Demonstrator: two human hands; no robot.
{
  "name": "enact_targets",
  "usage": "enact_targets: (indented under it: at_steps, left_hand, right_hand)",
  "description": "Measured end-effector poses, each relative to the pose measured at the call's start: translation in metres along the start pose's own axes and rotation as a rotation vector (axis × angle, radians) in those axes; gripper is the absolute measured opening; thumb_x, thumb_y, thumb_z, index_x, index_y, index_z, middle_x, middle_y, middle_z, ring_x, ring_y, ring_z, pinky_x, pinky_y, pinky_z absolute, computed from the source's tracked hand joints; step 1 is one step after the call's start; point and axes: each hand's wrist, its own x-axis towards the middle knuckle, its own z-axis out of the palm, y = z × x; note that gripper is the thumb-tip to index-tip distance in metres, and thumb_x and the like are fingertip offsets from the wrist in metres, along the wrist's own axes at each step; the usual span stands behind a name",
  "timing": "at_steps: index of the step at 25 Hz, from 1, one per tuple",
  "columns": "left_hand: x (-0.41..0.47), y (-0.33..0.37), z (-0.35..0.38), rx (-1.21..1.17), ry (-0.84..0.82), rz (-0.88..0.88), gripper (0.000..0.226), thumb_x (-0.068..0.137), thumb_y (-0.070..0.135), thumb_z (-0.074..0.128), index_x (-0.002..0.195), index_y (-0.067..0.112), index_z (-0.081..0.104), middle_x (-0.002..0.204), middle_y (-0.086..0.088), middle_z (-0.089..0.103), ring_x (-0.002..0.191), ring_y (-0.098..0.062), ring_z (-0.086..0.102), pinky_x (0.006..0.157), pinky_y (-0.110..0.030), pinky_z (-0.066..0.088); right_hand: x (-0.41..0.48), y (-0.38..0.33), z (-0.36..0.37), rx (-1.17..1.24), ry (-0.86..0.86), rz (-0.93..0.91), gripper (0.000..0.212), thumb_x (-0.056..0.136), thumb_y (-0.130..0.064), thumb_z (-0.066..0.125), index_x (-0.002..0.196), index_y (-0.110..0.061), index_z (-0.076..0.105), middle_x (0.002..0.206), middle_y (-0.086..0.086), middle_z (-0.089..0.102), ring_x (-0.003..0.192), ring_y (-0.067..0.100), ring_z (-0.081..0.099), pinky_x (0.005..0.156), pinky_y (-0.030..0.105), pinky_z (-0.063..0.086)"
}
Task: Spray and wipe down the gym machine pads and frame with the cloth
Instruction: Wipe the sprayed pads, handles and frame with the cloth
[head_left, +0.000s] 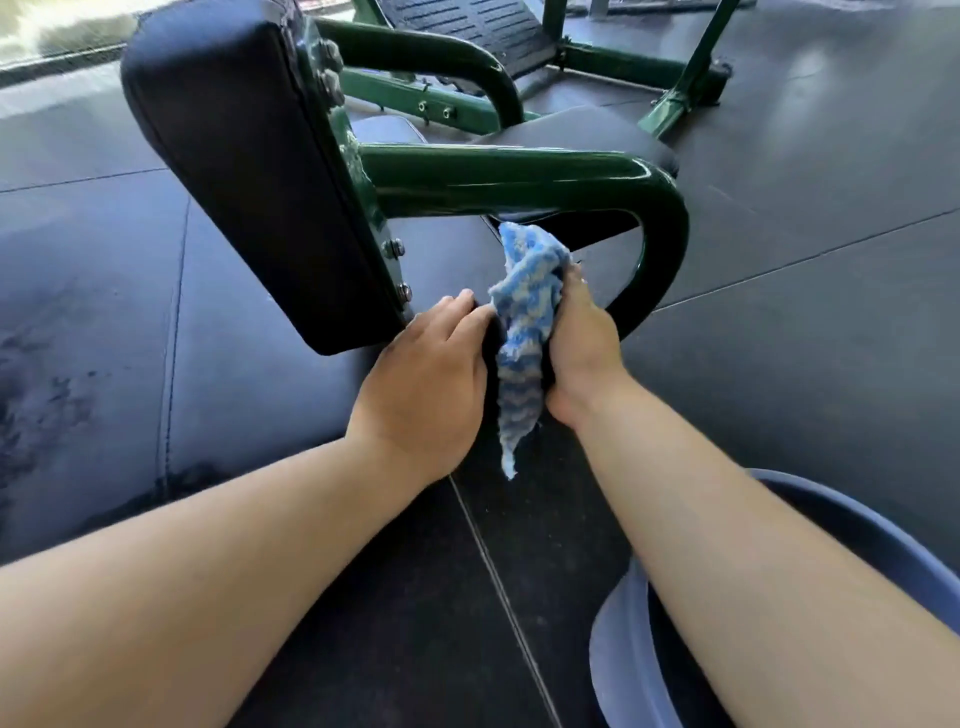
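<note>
Blue-and-white striped cloth (524, 322), bunched into a loose strip, held in the right hand (582, 353), whose fingers are curled round its upper half. The top of the cloth rises above the fingers to just under the horizontal run of the green frame tube (519, 176), and its tail hangs free below the wrist. The right hand lies against the lower end of the tube's downward bend. The left hand (431, 379), back uppermost, sits just beside the cloth at the lower corner of the black back pad (249, 171). Its fingers are curled over a dark edge, and whether they grip the frame or some other object cannot be told. The back pad is tilted and bolted along its right edge to a green plate of the frame. Beyond the tube a second black cushion, the seat pad (582, 137), lies flat. Farther off, a slotted black footplate (467, 26) sits among green struts. Dark rubber floor tiles (779, 364) with pale seams lie beneath the machine. The rim of a blue basin (623, 660) shows at lower right, partly under the right forearm
</note>
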Motion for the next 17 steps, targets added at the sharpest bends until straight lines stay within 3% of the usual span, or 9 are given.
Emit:
enact_targets:
  at_steps: [2,3,5,7,9,11,13,14,17]
  left_hand:
    - [-0.016,-0.01,-0.008,-0.011,-0.049,-0.014,0.041,0.101,0.023,0.033,0.139,0.016,0.047,0.148,0.0,0.041,0.137,-0.018,0.036,0.111,-0.03,0.026]
    - [-0.021,-0.016,-0.011,-0.015,-0.062,-0.014,0.041,0.102,0.023,0.034,0.141,0.018,0.045,0.15,0.002,0.038,0.138,-0.017,0.034,0.112,-0.028,0.024]
    - [-0.032,-0.03,-0.021,0.02,-0.065,0.045,0.043,0.101,0.028,0.033,0.139,0.017,0.047,0.148,-0.001,0.042,0.136,-0.02,0.038,0.112,-0.029,0.026]
    - [-0.048,-0.049,-0.029,0.076,-0.079,0.125,0.048,0.098,0.031,0.029,0.139,0.016,0.048,0.146,-0.007,0.044,0.132,-0.026,0.043,0.111,-0.035,0.031]
    - [-0.07,-0.071,-0.036,0.123,-0.095,0.136,0.047,0.097,0.028,0.029,0.139,0.017,0.046,0.146,-0.009,0.043,0.128,-0.03,0.046,0.107,-0.039,0.038]
    - [-0.09,-0.089,-0.047,0.145,-0.072,0.085,0.045,0.096,0.024,0.03,0.137,0.017,0.049,0.145,-0.008,0.044,0.123,-0.031,0.05,0.101,-0.04,0.04]
    - [-0.103,-0.1,-0.054,0.146,-0.048,0.072,0.044,0.096,0.023,0.032,0.134,0.016,0.053,0.143,-0.009,0.047,0.12,-0.033,0.053,0.1,-0.041,0.042]
    - [-0.109,-0.105,-0.055,0.145,-0.041,0.082,0.043,0.095,0.021,0.033,0.132,0.015,0.054,0.142,-0.009,0.048,0.12,-0.033,0.054,0.1,-0.042,0.043]
    - [-0.128,-0.121,-0.057,0.117,0.01,0.07,0.043,0.092,0.016,0.036,0.13,0.015,0.056,0.141,-0.009,0.049,0.119,-0.032,0.055,0.099,-0.043,0.045]
  right_hand:
    - [0.005,-0.007,0.0,0.014,-0.007,0.012,0.038,0.098,-0.042,0.044,0.111,-0.013,0.063,0.085,0.002,0.068,0.082,0.022,0.063,0.066,0.03,0.053]
    - [0.001,0.002,0.004,0.026,0.027,-0.026,0.042,0.097,-0.044,0.041,0.122,-0.015,0.058,0.096,0.003,0.067,0.09,0.022,0.062,0.074,0.033,0.053]
    - [-0.032,0.035,0.017,0.022,0.111,-0.06,0.054,0.095,-0.05,0.035,0.145,-0.03,0.031,0.135,0.003,0.051,0.118,0.023,0.054,0.099,0.045,0.045]
    - [-0.067,0.058,0.03,-0.016,0.137,-0.074,0.065,0.089,-0.05,0.036,0.148,-0.036,0.012,0.15,0.002,0.036,0.13,0.023,0.044,0.107,0.048,0.038]
    - [-0.075,0.056,0.028,-0.098,0.153,-0.095,0.061,0.086,-0.041,0.041,0.141,-0.026,0.019,0.143,0.006,0.043,0.126,0.025,0.048,0.105,0.049,0.041]
    - [-0.081,0.046,0.02,-0.197,0.106,-0.079,0.041,0.089,-0.027,0.051,0.128,-0.019,0.04,0.119,0.003,0.062,0.11,0.022,0.059,0.095,0.044,0.048]
    - [-0.09,0.039,0.014,-0.227,-0.008,0.042,0.015,0.092,-0.017,0.052,0.106,-0.017,0.058,0.091,-0.004,0.069,0.095,0.017,0.064,0.086,0.036,0.052]
    - [-0.097,0.037,0.016,-0.212,-0.078,0.143,0.013,0.095,-0.008,0.048,0.097,-0.014,0.06,0.084,-0.002,0.069,0.087,0.015,0.064,0.082,0.034,0.054]
    - [-0.115,0.038,0.036,-0.159,-0.131,0.318,0.026,0.095,0.007,0.036,0.105,-0.006,0.056,0.099,0.011,0.064,0.088,0.02,0.063,0.07,0.034,0.058]
